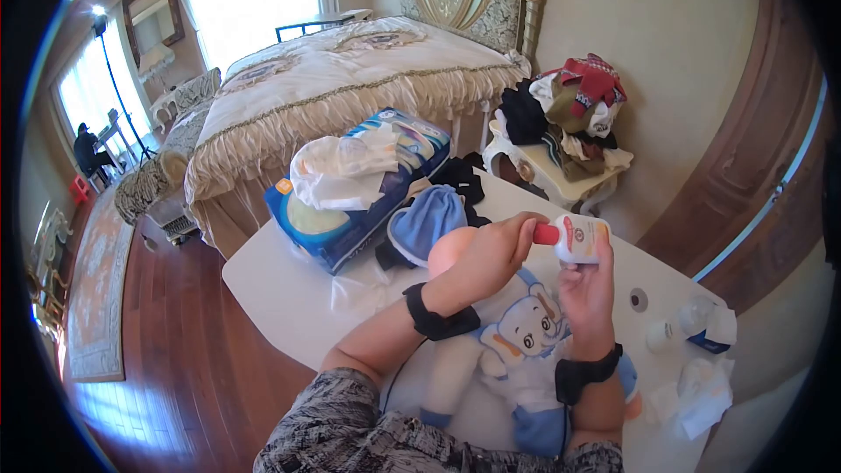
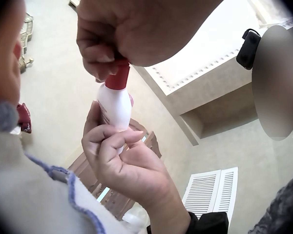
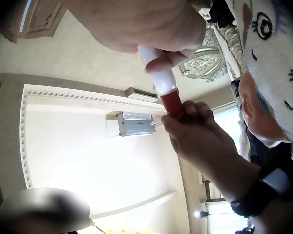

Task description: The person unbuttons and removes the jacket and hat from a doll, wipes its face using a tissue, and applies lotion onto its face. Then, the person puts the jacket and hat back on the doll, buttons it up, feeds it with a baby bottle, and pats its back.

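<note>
In the head view, the left hand (image 1: 491,254) grips the red cap (image 1: 547,235) of the white bottle (image 1: 583,245), its body gripped by the right hand (image 1: 589,298), above the desk (image 1: 258,285), cloth elephant (image 1: 526,330) toward seven o'clock.

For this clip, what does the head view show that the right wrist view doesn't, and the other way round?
Only the head view shows the wooden floor, the patterned rug and the white tabletop.

Only the right wrist view shows the ceiling and a grey boxed unit up there.

Both show the left hand gripping the red cap, the right hand holding the white bottle, and the embroidered elephant face.
</note>
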Available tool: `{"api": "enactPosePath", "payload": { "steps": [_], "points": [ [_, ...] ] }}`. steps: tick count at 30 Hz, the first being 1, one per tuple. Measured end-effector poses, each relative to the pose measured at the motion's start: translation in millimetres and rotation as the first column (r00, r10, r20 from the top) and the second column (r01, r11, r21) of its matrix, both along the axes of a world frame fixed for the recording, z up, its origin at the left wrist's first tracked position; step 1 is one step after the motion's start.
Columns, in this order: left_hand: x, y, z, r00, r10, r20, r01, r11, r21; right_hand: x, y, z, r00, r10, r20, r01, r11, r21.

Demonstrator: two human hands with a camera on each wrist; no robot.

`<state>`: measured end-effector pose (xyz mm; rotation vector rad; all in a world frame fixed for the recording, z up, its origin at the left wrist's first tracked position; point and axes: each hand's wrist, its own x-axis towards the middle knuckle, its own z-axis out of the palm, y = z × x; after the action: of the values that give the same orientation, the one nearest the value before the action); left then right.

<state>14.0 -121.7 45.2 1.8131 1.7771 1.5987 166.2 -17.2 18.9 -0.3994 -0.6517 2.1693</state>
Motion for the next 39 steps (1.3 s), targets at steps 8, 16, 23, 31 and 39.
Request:
{"api": "enactPosePath", "payload": {
  "steps": [8,16,23,31,39],
  "points": [
    [6,17,-21,0.172,-0.388,0.906,0.499,0.827,0.259,10,11,2,0.996,0.036,-0.080,-0.033,0.999,0.041],
    [10,15,-27,-0.414,-0.168,0.895,0.339,0.884,0.323,16,-23,21,0.870,-0.446,0.209,0.167,0.667,0.727],
    [19,9,-31,-0.434,-0.160,0.887,0.343,0.880,0.327,23,-27,21,0.844,-0.480,0.238,0.070,0.538,0.840],
    [24,10,-30,-0.426,-0.173,0.888,0.370,0.862,0.346,23,-28,18,0.850,-0.470,0.236,0.053,0.524,0.850],
    [25,10,-30,-0.412,-0.166,0.896,0.375,0.865,0.333,23,-33,21,0.844,-0.501,0.191,0.118,0.520,0.846]
  ]
}}
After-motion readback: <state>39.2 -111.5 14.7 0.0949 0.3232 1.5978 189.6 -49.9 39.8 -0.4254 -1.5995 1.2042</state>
